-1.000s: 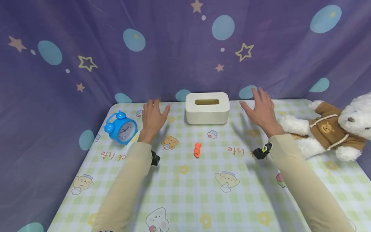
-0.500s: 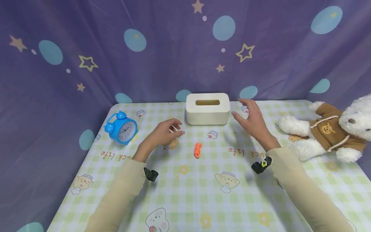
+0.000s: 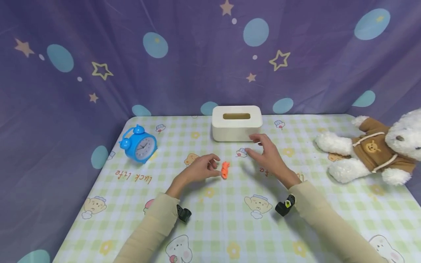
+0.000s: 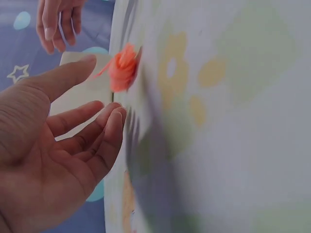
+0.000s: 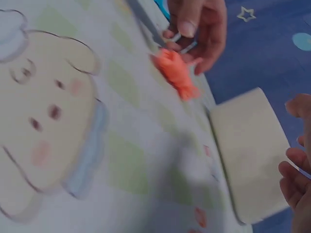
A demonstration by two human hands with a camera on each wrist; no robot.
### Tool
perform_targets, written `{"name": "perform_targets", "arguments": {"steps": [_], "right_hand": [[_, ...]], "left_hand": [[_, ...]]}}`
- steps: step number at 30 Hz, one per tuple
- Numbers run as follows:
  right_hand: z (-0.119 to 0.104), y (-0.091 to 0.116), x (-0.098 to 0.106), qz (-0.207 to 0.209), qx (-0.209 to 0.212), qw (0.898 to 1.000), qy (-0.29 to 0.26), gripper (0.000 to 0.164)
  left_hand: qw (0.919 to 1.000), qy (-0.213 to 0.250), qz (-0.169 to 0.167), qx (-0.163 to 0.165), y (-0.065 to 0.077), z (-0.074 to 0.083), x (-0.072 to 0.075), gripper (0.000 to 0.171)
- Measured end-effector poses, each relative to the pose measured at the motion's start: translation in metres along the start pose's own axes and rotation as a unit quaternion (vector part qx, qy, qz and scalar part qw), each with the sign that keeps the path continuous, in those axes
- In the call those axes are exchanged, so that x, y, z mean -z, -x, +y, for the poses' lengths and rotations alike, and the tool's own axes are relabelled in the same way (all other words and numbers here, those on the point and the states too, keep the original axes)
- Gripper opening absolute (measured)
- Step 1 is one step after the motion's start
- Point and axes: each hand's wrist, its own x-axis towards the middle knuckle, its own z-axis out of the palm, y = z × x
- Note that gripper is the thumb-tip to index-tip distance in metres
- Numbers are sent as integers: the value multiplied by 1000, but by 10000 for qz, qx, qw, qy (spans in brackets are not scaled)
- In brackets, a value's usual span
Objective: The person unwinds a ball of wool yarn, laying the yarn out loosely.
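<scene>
A small knotted bundle of orange cord point(image 3: 225, 170) lies on the checked tablecloth point(image 3: 236, 233) in the middle of the head view. Just left of it is my left hand point(image 3: 202, 168), its thumb and loosely bent fingers spread apart; in the left wrist view the cord bundle point(image 4: 123, 70) sits beyond the fingertips, with nothing in the grasp. My right hand point(image 3: 269, 157) hovers to the right, thumb and fingers apart, holding nothing. Behind both stands a cream tissue box point(image 3: 236, 133) with a slot in its lid. Whether the left thumb touches the cord is hard to tell.
At the left stands a blue twin-bell alarm clock point(image 3: 139, 147). A white plush bear point(image 3: 371, 148) in a brown hoodie lies along the right side. A purple curtain point(image 3: 197, 80) with stars hangs behind the table and at its sides.
Both hands have come down and inward from beside the tissue box, the left reaching the orange cord bundle's side. The cord, box, clock and bear have stayed where they were.
</scene>
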Motion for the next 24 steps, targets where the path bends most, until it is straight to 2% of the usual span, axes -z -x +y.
{"name": "perform_targets", "arguments": {"steps": [5, 11, 19, 24], "right_hand": [[-2, 8, -16, -274, -163, 9994, -153, 43], [-4, 15, -29, -496, -163, 9983, -274, 40], [-5, 22, -37, -559, -119, 9982, -193, 39], [-8, 24, -36, -604, 33, 9978, -268, 39]], "left_hand": [[9997, 11, 241, 64, -2, 3, -11, 40], [9980, 202, 542, 249, -4, 8, -22, 36], [9953, -273, 911, 197, -7, 15, -32, 19], [9946, 88, 1028, 78, -6, 15, -31, 15]]}}
